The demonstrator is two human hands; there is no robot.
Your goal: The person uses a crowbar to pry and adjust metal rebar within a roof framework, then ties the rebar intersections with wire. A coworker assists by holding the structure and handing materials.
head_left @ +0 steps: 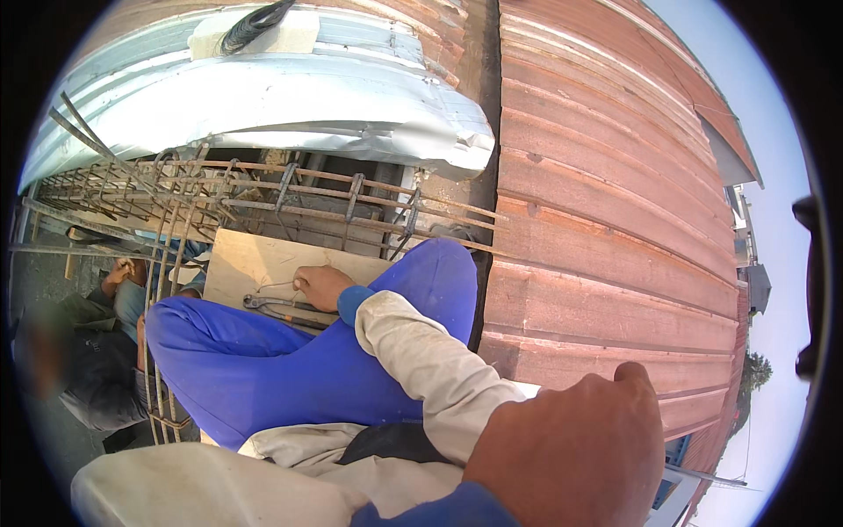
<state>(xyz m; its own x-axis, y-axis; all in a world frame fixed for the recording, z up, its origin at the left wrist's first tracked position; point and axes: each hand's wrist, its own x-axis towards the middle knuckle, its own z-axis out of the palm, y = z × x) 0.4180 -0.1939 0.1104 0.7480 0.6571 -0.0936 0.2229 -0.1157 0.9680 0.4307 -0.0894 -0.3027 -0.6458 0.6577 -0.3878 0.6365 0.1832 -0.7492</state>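
Two hands of the person show. The left hand reaches down between the knees to a flat, pale wooden board, its fingers curled closed around a thin bent length of wire that trails leftward across the wood. Just below that hand lies one pair of metal pincers, dark and slender, its two handles running right under the wrist and its jaw end pointing left. The right hand is large and close at the lower edge, knuckles up, fingers bent down over the edge of the roof — whether anything is in its grip cannot be told.

Two knees in bright blue trousers frame the board, and a cream sleeve with a blue cuff covers the left forearm.

Beyond the board stands one cage of rusty steel rebar — long ribbed bars crossed by bent stirrups, too many to count surely. Above it lies a crumpled sheet of silvery corrugated metal, and on that one pale block with a coil of dark wire draped over it. To the right runs a ribbed, reddish-brown metal roof. Down at the left, another person in dark clothing crouches below the cage.
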